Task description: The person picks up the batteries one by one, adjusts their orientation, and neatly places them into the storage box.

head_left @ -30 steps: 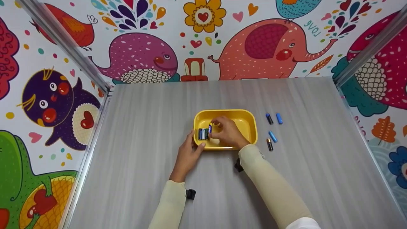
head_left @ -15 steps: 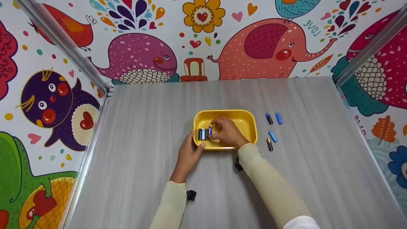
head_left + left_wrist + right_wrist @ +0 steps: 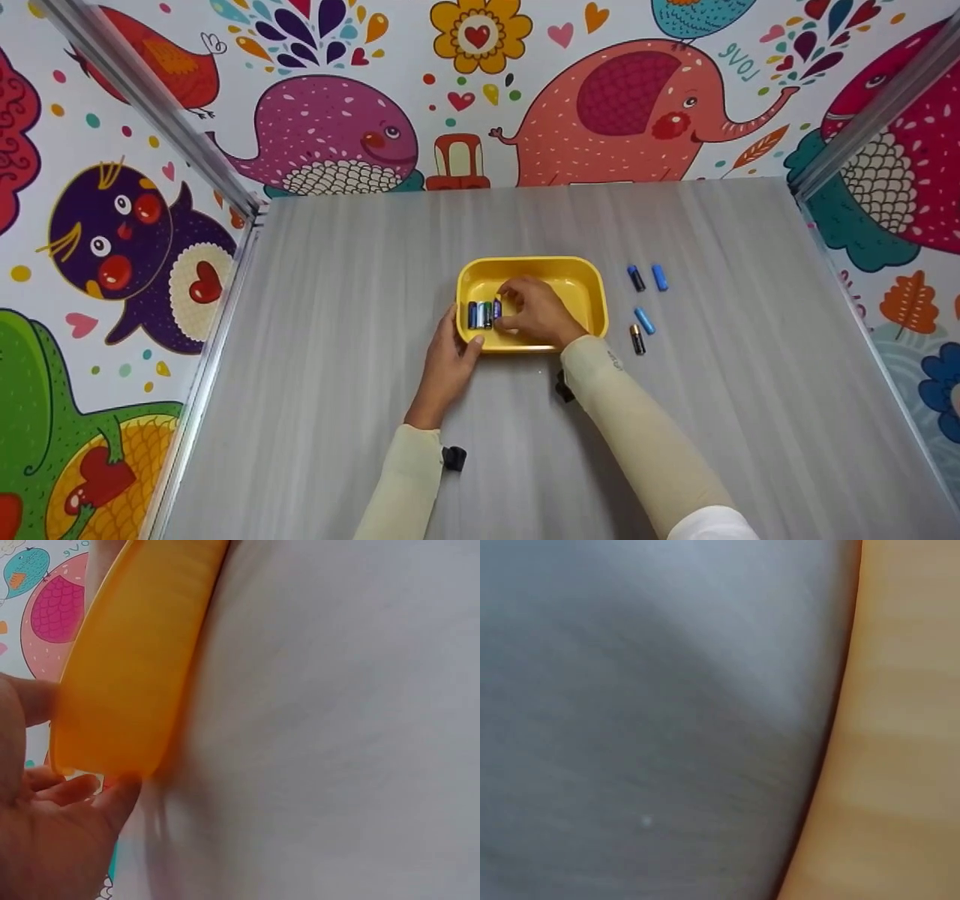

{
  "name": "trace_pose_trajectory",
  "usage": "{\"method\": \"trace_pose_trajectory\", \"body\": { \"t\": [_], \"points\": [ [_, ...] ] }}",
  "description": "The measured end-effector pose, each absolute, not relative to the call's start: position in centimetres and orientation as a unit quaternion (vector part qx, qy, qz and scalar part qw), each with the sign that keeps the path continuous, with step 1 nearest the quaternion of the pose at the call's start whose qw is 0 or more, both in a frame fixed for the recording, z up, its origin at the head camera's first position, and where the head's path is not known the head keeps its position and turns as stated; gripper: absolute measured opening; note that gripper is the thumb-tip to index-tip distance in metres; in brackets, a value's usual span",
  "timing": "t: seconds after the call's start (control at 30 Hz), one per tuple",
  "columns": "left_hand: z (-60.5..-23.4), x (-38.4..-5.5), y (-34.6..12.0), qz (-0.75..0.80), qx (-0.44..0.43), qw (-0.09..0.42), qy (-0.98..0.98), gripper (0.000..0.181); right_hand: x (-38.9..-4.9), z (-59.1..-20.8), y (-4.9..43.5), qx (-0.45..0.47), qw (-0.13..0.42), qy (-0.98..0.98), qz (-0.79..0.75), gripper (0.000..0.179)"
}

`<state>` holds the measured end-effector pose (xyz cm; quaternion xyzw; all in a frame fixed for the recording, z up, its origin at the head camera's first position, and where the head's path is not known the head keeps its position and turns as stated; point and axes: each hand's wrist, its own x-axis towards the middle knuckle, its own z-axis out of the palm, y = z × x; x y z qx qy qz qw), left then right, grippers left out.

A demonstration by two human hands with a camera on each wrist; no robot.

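Basically, going L to R: L hand is at the yellow tray's left end, fingers round the end wall, thumb at the near L corner, so it's gripping the tray, prob. to stop it sliding on the table while the other hand works inside.

Inside the tray, near its L end: dark blue batt., then pale blue batt., then green-black batt., side by side in a row, all pointing the same way, presumably for neatness. Just R of those, also in the tray, purple batt., w/ R hand reaching in over the tray's near R side. Thumb + finger seem to pinch it by its two ends, prob. b/c that leaves its long side free to go against the row. R wrist cam shows no fingers, so can't check the grip there.

Outside, R of tray, loose: blue-topped black batt., gold-topped black batt., light blue batt., blue batt.; no contact w/ tray or hands.

Vs. 1 s ago: purple batt. looks lower, more level w/ the row's ends; tray, row + L hand approx. same.
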<state>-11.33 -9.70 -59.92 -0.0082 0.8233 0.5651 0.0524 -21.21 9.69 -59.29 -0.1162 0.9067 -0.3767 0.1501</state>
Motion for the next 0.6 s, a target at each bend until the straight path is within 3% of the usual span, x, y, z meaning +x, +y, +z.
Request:
{"method": "trace_pose_trajectory", "body": {
  "t": [0.6],
  "points": [
    [-59.43,-11.37,-9.29,0.527,-0.015,0.052,0.848,0.069,-21.18,-59.37,9.69,-0.114,0.158,0.912,-0.362,0.049]
  ]
}}
